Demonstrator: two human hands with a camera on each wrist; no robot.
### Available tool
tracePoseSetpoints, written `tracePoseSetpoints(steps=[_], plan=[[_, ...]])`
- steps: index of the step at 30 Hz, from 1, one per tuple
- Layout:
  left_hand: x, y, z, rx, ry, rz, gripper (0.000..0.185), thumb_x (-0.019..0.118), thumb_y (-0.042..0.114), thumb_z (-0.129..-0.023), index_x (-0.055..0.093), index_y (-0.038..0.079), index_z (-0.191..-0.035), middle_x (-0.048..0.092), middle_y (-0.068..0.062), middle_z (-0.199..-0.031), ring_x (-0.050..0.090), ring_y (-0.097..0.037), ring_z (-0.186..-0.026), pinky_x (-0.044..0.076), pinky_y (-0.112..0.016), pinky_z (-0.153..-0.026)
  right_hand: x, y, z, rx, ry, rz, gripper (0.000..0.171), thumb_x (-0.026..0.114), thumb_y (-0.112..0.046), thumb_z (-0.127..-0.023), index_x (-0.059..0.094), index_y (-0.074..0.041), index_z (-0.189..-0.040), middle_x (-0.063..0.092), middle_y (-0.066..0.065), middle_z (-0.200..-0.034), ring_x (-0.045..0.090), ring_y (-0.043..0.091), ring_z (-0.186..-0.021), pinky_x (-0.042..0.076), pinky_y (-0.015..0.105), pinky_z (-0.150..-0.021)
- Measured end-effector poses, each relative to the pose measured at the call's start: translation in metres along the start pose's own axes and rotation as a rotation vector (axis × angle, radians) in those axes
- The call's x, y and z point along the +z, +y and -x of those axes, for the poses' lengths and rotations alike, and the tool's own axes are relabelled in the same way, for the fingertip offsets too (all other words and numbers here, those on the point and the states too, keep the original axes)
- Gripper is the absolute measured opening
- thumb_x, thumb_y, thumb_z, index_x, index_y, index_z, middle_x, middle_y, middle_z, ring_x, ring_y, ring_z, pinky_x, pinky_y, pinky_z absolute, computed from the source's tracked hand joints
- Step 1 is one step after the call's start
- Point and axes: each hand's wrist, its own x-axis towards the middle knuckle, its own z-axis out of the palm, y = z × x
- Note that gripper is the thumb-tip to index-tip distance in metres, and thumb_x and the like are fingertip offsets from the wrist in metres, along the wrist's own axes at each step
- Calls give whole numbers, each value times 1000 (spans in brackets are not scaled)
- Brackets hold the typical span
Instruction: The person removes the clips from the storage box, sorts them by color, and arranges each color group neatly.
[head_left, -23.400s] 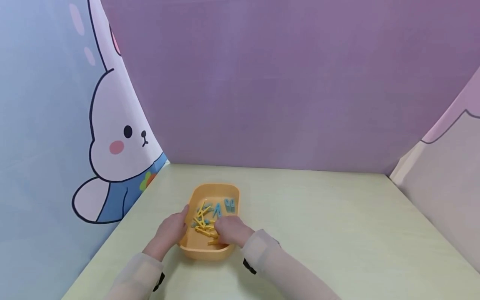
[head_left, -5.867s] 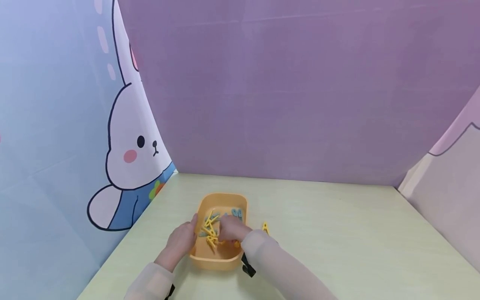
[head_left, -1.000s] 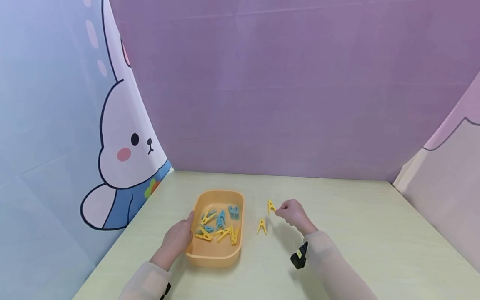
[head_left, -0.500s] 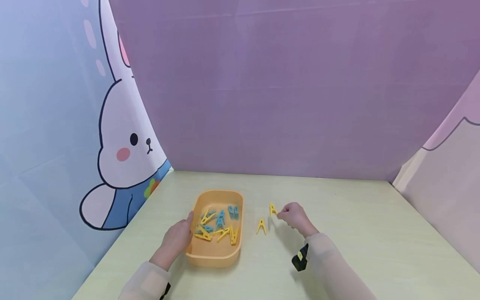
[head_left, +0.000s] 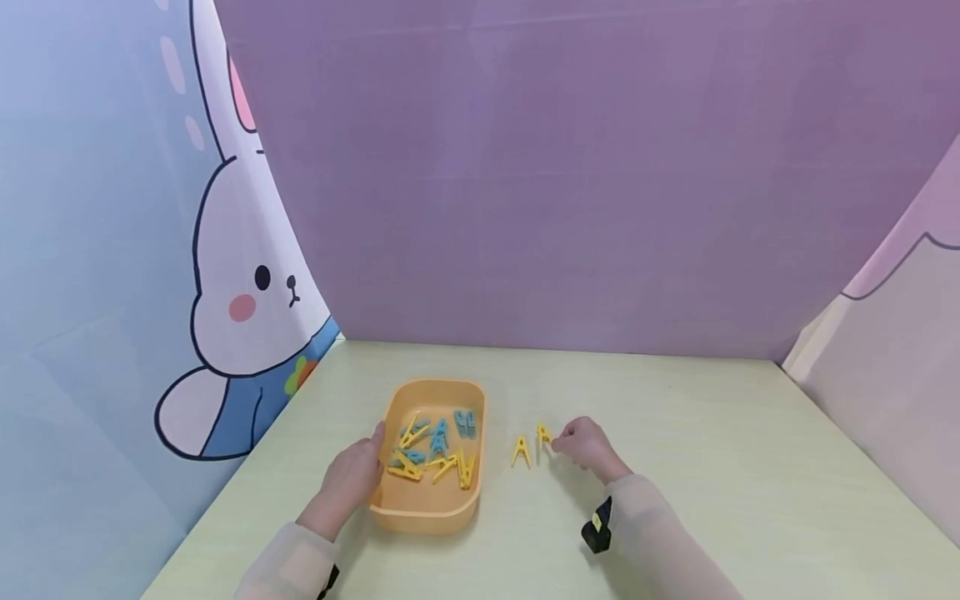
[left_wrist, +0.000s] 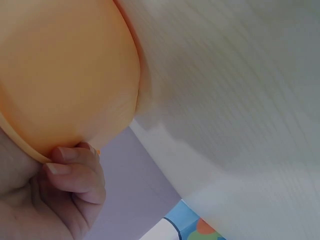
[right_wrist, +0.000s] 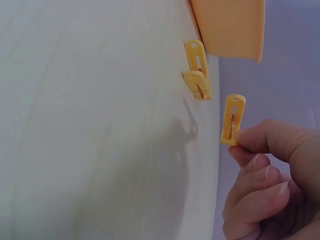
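Observation:
A yellow clothespin (head_left: 543,437) is pinched between the thumb and forefinger of my right hand (head_left: 587,446), held just above the table. In the right wrist view this clothespin (right_wrist: 233,120) stands clear of the tabletop. Close by on its left, another yellow clothespin (head_left: 521,451) stands on its spread legs. My left hand (head_left: 349,478) grips the left rim of an orange plastic basket (head_left: 427,522); the left wrist view shows curled fingers (left_wrist: 77,175) against its outer wall. Inside lie several yellow clothespins (head_left: 465,471) and several blue clothespins (head_left: 439,435).
The pale wood-grain table (head_left: 675,467) stretches to the right of the basket. A purple backdrop (head_left: 570,183) rises at the table's far edge. Printed side panels stand left and right, the left panel (head_left: 247,250) bearing a rabbit.
Over the last second, my right hand lowers the clothespin nearer to the standing one. Earlier it reached inside the basket, and two yellow clothespins have come out. My left hand stays on the rim.

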Motion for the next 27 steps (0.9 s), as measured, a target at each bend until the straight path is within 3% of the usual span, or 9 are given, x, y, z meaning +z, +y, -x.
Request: tracePoseSetpoints(steps=[27], plan=[[1,-1,-1,-5,-8,-4,57,58,-2,-83,36,-10,-135,59,-15,-87,53,-20,-66,48,-36,-62,12,10,0,28,-51,62,33,64,-9,-77,42,-14,-52,34,-4,-47,30,10,-39,26,22,-40]])
